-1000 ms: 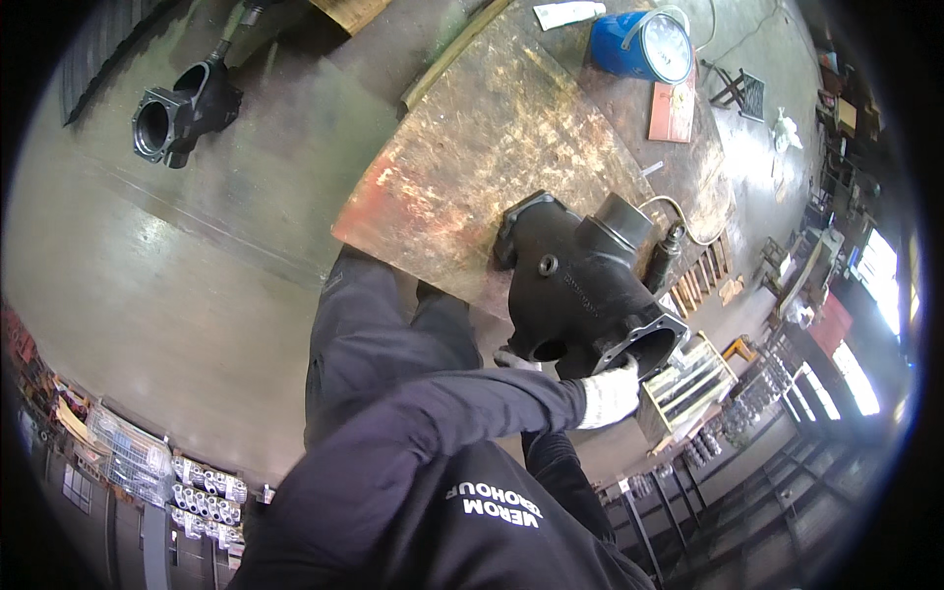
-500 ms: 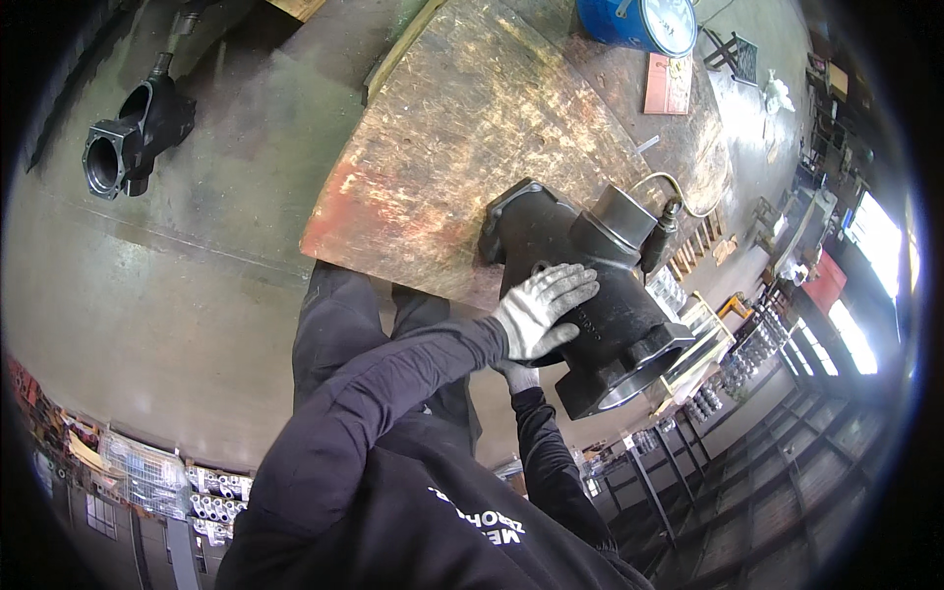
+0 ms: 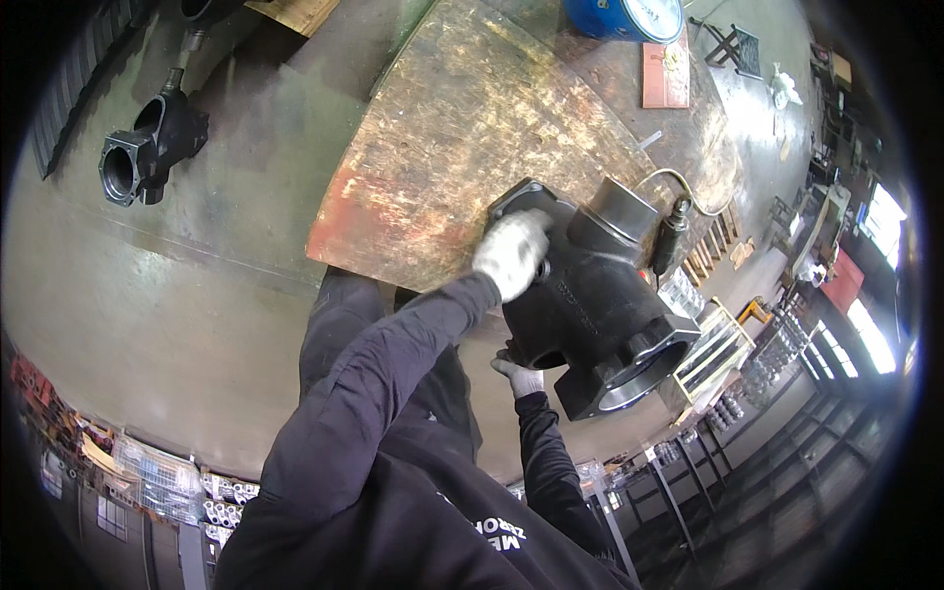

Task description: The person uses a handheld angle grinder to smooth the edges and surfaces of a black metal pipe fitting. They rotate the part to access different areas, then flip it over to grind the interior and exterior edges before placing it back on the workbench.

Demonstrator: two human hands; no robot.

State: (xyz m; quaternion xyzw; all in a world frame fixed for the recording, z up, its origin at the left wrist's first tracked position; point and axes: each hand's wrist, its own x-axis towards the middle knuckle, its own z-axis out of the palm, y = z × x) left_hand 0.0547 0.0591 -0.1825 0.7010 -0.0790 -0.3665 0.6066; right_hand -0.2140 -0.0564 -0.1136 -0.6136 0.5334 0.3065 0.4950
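Note:
A large black cast metal housing (image 3: pixel 580 295) with several round ports rests at the near right corner of a worn wooden table (image 3: pixel 442 128). My gloved left hand (image 3: pixel 513 256) is over its left side, by the flanged end; motion blur smears its fingers. Low on the housing's near side is my gloved right hand (image 3: pixel 521 377), its fingers closed at the edge and partly hidden by the metal. Just right of the upper port, a dark air tool (image 3: pixel 671 236) with a thin hose stands out.
A blue drum (image 3: pixel 619 18) and a red flat piece (image 3: pixel 666 77) are at the far side of the table. Another black casting (image 3: pixel 152 147) is on the floor at far left. A pale wooden frame (image 3: pixel 713 344) and racks of metal parts are beyond the housing on the right.
My left hand has slid left and away from me over the housing, from lying flat on its middle to its flanged end. More of my right hand shows. The view has shifted slightly.

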